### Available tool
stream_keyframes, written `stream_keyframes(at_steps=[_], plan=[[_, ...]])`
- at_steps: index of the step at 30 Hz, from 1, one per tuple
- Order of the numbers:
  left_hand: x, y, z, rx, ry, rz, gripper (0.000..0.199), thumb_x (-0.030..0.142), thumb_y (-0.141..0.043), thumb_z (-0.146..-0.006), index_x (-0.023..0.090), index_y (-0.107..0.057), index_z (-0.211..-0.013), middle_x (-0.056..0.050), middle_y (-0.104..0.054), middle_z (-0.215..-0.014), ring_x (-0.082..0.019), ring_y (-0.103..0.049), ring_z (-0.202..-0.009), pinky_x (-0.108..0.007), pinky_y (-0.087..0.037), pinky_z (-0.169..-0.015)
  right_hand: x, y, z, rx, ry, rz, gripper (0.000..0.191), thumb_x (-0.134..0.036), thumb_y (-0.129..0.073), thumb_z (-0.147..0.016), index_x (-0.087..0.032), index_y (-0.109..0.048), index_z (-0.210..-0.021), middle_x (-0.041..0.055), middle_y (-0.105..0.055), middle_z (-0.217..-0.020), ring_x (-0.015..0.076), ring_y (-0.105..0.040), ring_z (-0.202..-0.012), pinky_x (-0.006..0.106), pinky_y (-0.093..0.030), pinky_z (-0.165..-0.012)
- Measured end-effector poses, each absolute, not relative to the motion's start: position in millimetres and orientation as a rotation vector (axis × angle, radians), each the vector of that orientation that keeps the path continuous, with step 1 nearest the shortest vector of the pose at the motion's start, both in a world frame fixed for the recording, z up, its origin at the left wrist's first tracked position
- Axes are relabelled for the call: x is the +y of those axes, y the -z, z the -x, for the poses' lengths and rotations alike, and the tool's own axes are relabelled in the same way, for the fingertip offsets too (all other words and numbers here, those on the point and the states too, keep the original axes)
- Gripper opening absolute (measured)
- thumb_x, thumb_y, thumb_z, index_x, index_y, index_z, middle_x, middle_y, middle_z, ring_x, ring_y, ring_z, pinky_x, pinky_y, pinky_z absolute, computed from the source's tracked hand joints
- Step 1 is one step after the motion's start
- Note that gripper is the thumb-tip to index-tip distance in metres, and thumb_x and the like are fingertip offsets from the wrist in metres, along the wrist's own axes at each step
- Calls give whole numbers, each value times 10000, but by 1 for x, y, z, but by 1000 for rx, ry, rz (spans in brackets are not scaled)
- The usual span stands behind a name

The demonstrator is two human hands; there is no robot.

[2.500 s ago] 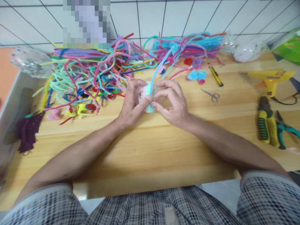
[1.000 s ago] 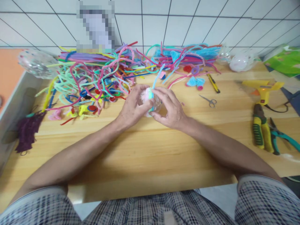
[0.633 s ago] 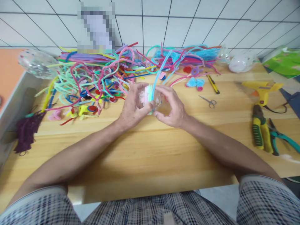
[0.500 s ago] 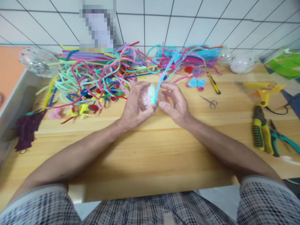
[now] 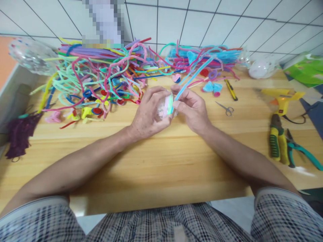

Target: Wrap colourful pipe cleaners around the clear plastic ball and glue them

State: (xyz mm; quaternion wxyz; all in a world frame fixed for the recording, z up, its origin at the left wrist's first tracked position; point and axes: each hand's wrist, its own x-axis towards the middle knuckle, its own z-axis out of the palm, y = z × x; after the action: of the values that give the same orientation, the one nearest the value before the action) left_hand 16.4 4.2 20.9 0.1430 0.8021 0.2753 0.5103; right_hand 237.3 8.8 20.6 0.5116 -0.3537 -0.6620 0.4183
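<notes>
Over the wooden counter [image 5: 161,174], the left hand [image 5: 147,114] is clasped around a clear ball [image 5: 160,110] banded with pastel strips [image 5: 168,105]; the right hand [image 5: 195,109], beside it, pinches a blue fuzzy stem [image 5: 194,78]. Beyond lie tangled coloured stems [image 5: 85,52], before a tiled wall [image 5: 199,23].

We get bright, diffuse light, soft shadows beside the forearms [image 5: 93,156], glare on the wooden table [image 5: 151,174], slight blur and wide-angle-skewed wall tiles [image 5: 171,27].

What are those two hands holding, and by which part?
The left hand holds the clear ball around its left side; the right hand appears to pinch the blue strip near its ball end.
</notes>
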Motion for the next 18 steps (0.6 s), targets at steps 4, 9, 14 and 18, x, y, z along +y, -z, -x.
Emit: stream_keyframes(at_steps=[4, 9, 14, 18], plan=[[4, -24, -15, 786, -1461, -2316, 603, 551, -828, -1038, 361, -601, -1563, -110, -697, -1497, -384, -717, -1426, -661, -583, -1274, 8, -21, -236, -1553, -1039, 843, 484, -731, -871, -959, -272, -745, -1048, 105, -794, -1551, 308, -760, -1451, 530, -645, -1204], [5, -20, -13, 838, -1367, -2376, 665, 580, -774, -1066, 365, -519, -1642, -116, -696, -1544, -384, -673, -1506, -661, -561, -1314, 10, -18, -236, -1567, -1030, 866, 485, -738, -859, -964, -275, -740, -1039, 94, -789, -1552, 291, -767, -1411, 499, -644, -1184], [8, -18, -11, 896, -1326, -2344, 829, 741, -800, -1023, 333, -502, -1679, -161, -624, -1647, -409, -610, -1570, -665, -517, -1362, 10, -22, -234, -1551, -1034, 894, 458, -704, -881, -951, -280, -730, -1037, 80, -796, -1510, 294, -752, -1421, 506, -650, -1182], [7, -29, -8, 865, -1223, -2364, 672, 706, -722, -1089, 317, -546, -1607, -139, -676, -1558, -384, -632, -1526, -640, -540, -1335, 4, -35, -230, -1449, -1097, 884, 360, -599, -930, -941, -293, -743, -949, 42, -822, -1403, 278, -758, -1402, 482, -626, -1234]])
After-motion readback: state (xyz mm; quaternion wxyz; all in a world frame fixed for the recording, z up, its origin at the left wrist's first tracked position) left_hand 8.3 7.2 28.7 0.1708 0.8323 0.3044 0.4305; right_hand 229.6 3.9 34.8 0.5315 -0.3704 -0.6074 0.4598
